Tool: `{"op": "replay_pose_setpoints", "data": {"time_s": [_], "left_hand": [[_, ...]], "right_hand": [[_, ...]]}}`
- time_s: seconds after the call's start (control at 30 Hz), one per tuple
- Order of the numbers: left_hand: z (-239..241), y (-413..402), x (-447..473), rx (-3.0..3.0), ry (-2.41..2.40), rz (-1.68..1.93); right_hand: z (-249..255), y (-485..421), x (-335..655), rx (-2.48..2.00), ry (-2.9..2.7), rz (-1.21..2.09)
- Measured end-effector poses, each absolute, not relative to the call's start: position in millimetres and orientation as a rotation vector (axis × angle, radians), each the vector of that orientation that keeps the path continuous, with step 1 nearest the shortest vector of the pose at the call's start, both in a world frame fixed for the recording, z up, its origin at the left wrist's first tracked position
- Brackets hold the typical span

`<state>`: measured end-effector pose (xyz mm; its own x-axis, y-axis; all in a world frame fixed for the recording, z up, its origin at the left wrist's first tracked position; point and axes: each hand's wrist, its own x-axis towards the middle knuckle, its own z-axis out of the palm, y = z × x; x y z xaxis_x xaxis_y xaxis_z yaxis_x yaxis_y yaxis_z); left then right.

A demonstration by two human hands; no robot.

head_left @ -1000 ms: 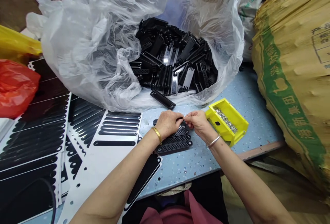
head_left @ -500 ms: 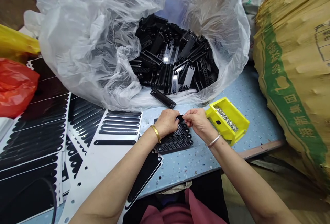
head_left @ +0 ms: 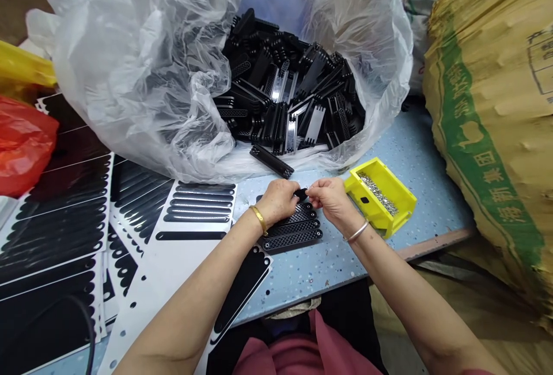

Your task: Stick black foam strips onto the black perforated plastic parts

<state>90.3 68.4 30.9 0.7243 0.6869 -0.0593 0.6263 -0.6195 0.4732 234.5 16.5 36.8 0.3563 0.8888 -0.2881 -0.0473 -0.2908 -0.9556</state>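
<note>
My left hand [head_left: 280, 197], with a gold bracelet at the wrist, is closed on a black strip-like part [head_left: 301, 194]. Only the right end of that part shows; my fingers cover the rest. The fingertips of my right hand [head_left: 327, 195] are pinched together at that same end, and anything small between them is too tiny to make out. Just below both hands lie several black textured bars [head_left: 294, 241] side by side, with small metal dots at their ends. Right of my right hand stands a yellow bin [head_left: 397, 188] holding many small silvery pieces [head_left: 378, 193].
A large clear plastic bag [head_left: 142, 93] full of black parts [head_left: 276, 93] lies behind my hands. One loose black bar [head_left: 271, 161] rests at its front. Sheets of black adhesive strips [head_left: 196, 202] spread leftward. A bulky yellow-brown sack [head_left: 488, 104] stands at right.
The whole view has shifted slightly. Both hands stay together at the end of the black part, with hardly any change in their grip.
</note>
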Motion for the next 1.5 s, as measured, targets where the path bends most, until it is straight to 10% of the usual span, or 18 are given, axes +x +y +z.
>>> {"op": "replay_pose_setpoints", "data": {"time_s": [1.5], "left_hand": [[33, 73, 89, 2.432, 0.923, 0.174]], "right_hand": [[38, 24, 247, -1.74, -0.789, 1.235]]}}
